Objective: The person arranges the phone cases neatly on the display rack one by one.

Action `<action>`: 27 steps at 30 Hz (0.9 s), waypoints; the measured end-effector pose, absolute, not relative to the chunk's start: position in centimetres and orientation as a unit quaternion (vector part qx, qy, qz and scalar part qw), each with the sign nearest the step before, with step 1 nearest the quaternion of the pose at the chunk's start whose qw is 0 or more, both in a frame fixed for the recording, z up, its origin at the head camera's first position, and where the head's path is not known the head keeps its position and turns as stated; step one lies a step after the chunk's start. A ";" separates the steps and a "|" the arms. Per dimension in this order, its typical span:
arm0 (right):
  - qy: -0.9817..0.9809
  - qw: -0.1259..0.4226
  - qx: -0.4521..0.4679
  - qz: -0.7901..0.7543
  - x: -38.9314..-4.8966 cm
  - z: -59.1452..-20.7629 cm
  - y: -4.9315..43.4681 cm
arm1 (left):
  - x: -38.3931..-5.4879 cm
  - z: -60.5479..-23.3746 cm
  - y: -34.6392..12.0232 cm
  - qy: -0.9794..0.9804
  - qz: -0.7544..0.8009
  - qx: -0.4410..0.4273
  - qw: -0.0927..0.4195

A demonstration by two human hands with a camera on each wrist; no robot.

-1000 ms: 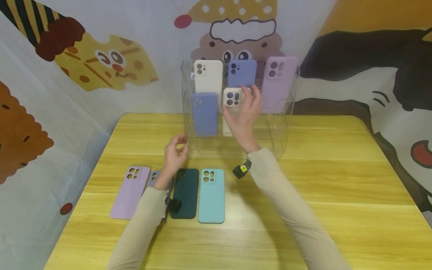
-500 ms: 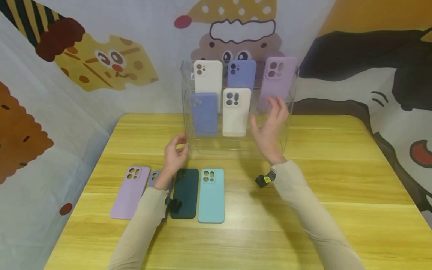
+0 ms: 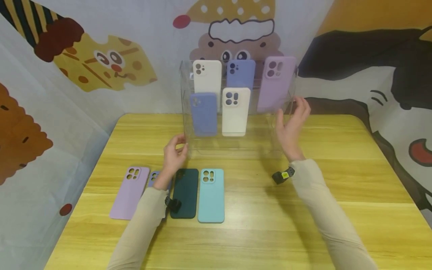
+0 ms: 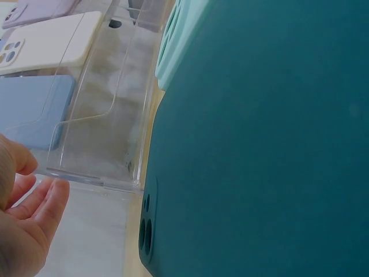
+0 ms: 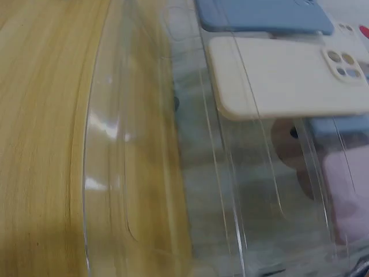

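A clear tiered display stand [image 3: 233, 144] bears several phone cases. On the lower tier lean a blue case [image 3: 204, 116] and a white case [image 3: 235, 118]. Behind them stand another white case [image 3: 207, 77], a blue case [image 3: 240, 75] and a lilac case [image 3: 275, 85]. My left hand [image 3: 174, 154] is at the stand's left side, fingers loosely bent by its edge; contact is unclear in the left wrist view [image 4: 34, 208]. At the right side, my right hand [image 3: 293, 129] has its fingers spread, nothing held. The right wrist view shows no hand, only the stand [image 5: 124, 173] and cases.
On the wooden table [image 3: 253, 232], in front of the stand, lie a lilac case [image 3: 128, 195], a partly hidden blue case [image 3: 155, 177], a dark green case [image 3: 185, 195] and a turquoise case [image 3: 211, 198]. A printed cloth [image 3: 162, 45] hangs behind.
My right hand has left the lower white case and moved right, past the lilac case, to the stand's right side. The left hand has stayed put.
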State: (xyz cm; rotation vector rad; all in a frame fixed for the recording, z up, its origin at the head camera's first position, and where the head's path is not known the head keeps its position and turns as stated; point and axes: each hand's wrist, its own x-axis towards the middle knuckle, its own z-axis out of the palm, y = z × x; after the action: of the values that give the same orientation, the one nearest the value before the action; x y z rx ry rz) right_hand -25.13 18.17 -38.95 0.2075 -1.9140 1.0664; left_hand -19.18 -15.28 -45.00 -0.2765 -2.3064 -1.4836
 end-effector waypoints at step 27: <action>-0.822 0.262 0.028 0.505 -23.7 -35.0 20.6 | -19.3 -45.1 -15.4 -0.817 -0.534 -0.102 0.193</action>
State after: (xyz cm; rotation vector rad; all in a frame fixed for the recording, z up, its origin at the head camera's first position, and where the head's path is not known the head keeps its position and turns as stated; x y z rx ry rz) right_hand -23.65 20.61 -34.97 0.0770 -2.2229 1.3674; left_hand -19.31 -15.40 -45.13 -0.2868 -2.2930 -1.4973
